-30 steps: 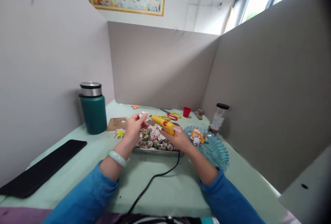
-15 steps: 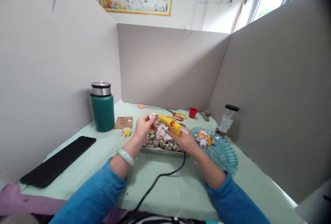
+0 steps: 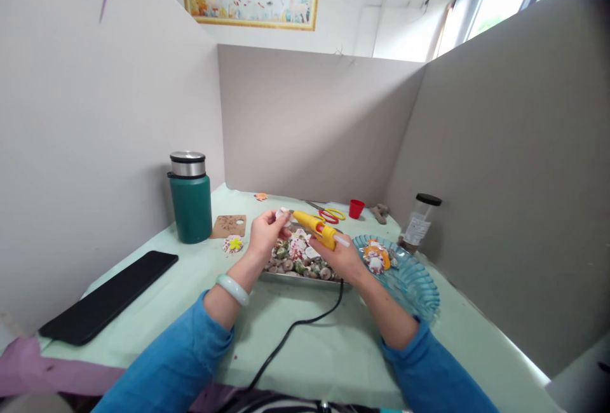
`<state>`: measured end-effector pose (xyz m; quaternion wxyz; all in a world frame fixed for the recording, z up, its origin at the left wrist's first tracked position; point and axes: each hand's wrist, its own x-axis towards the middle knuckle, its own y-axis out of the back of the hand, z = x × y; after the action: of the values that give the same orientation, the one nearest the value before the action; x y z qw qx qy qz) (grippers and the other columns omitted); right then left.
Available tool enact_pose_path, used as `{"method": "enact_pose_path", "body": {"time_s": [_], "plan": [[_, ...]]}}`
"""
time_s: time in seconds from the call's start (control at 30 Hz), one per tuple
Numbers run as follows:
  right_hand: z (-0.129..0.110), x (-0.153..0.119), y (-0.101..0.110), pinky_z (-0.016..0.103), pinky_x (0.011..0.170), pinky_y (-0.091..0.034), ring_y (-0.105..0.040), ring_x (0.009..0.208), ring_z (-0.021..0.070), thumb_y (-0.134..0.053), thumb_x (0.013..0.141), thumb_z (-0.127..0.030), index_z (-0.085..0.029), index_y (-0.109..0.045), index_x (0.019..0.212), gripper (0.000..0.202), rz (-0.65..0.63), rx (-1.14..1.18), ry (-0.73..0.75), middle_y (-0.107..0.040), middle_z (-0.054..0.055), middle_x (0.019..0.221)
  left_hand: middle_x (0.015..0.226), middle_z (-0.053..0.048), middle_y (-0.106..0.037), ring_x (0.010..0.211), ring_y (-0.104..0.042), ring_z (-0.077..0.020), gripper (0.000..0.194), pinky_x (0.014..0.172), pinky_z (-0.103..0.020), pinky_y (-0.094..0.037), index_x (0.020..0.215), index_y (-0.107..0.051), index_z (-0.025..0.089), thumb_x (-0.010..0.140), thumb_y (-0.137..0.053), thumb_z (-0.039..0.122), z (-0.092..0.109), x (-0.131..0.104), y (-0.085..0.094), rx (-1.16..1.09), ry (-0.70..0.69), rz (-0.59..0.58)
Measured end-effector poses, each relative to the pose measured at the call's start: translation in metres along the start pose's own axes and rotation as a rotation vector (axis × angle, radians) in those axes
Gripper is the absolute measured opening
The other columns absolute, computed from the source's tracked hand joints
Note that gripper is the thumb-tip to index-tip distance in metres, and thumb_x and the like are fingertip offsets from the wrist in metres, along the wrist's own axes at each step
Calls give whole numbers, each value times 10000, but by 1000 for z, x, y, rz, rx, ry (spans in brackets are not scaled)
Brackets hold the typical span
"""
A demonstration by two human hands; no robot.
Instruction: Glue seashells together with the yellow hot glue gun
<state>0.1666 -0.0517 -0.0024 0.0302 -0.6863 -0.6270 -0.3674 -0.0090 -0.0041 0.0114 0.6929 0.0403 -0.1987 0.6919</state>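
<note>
Your right hand (image 3: 339, 259) is gripping a glue gun (image 3: 315, 227) that is looking like shiny, smooth yellow plastic, and your left hand (image 3: 267, 232) is pinching a pale piece (image 3: 283, 215) whose finish is too small to tell. Below them, the tray (image 3: 305, 279) is showing a shiny metal rim, and the shells (image 3: 298, 254) in it are looking bumpy and rough. Your green bottle (image 3: 191, 208) is looking smooth and matt under its shiny metal top, your blue plate (image 3: 419, 289) is gleaming like clear, wavy plastic or glass, and your sleeves (image 3: 171, 352) are looking like soft, dull cloth.
</note>
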Motion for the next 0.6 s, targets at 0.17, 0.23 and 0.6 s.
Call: {"method": "enact_pose_path", "body": {"time_s": [0.17,0.23,0.6], "plan": [[0,0,0,233,492,-358,-449,542,117,-583,767,-442,-148,-635,816,303,-5,-14,-1,-541,-5,618,553,41,-538,440,-536,-90,392,427,-191,-425,727,-550,147,611,-748,463,0,0,0,22,-5,10],[-1,0,0,231,496,-361,-454,549,117,-581,769,-439,-147,-638,827,303,-10,-16,1,-547,-4,628,535,44,-533,432,-531,-91,382,423,-193,-424,712,-540,150,616,-741,460,0,0,0,28,-11,7],[1,0,-1,229,499,-360,-446,553,112,-576,773,-452,-146,-635,832,317,-24,-3,-1,-542,-6,632,470,30,-550,396,-493,-88,326,408,-189,-389,708,-544,151,647,-712,425,2,-3,-1,69,-6,-34]]}}
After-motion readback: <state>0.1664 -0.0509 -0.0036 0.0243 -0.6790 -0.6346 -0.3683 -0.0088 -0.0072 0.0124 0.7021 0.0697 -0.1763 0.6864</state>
